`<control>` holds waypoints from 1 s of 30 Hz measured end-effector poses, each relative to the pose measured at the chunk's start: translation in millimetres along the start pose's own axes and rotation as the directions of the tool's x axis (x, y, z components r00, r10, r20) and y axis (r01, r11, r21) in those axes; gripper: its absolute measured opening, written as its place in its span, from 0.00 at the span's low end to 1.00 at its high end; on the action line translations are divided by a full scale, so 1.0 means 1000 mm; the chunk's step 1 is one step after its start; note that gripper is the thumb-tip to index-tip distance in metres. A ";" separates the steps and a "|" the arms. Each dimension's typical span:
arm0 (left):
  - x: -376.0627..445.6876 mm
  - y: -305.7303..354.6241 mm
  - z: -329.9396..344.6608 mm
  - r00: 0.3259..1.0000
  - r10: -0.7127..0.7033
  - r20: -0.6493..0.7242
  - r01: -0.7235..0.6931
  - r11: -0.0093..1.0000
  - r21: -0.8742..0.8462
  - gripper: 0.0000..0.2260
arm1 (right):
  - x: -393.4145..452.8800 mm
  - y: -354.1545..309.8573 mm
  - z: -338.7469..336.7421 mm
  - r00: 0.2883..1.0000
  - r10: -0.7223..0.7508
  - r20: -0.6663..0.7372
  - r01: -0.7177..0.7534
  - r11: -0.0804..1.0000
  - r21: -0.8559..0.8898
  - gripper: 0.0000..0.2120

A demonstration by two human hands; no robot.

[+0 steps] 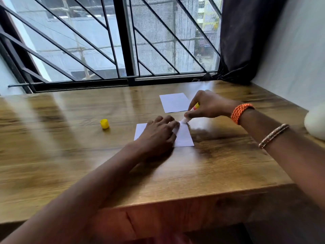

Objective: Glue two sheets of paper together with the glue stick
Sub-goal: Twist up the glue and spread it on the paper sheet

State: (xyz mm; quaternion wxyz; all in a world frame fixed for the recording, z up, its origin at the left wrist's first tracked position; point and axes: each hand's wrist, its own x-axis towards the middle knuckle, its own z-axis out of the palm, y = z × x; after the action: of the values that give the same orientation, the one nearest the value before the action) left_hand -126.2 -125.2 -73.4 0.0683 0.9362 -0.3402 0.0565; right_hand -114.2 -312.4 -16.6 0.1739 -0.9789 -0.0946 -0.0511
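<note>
Wooden tabletop (70,155) by barred window. Left hand (158,136) spread flat, pinning near sheet (184,136); right hand (209,105) pinching glue stick (190,112) at far corner (second sheet (173,102) beyond). Risk: corner buckling if pin slips.

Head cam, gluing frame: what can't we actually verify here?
- Glue laid on near sheet: left hand covers most of it; white on white.
- Glue stick label and tip contact: right hand wraps it; blurred.
- Far sheet: right corner behind that hand.
- White object: cut by right edge.
</note>
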 end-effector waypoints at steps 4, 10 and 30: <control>0.001 0.000 0.001 1.000 0.007 0.003 -0.007 1.000 0.025 0.18 | -0.002 0.001 0.001 1.000 0.016 -0.004 -0.016 1.000 -0.002 0.11; 0.001 0.000 0.002 1.000 0.014 -0.010 -0.014 0.999 0.039 0.19 | -0.013 -0.001 0.000 1.000 -0.005 0.009 0.005 1.000 -0.019 0.12; -0.002 0.001 0.003 0.999 -0.013 -0.032 0.011 0.999 -0.045 0.19 | -0.060 -0.011 -0.003 0.979 -0.120 0.164 0.115 0.993 0.038 0.09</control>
State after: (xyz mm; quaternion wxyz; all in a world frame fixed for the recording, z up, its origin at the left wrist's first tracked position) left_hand -128.5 -124.9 -76.6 0.0949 0.9354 -0.3347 0.0636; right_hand -175.0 -313.7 -18.3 0.1761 -0.9698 -0.1672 0.0221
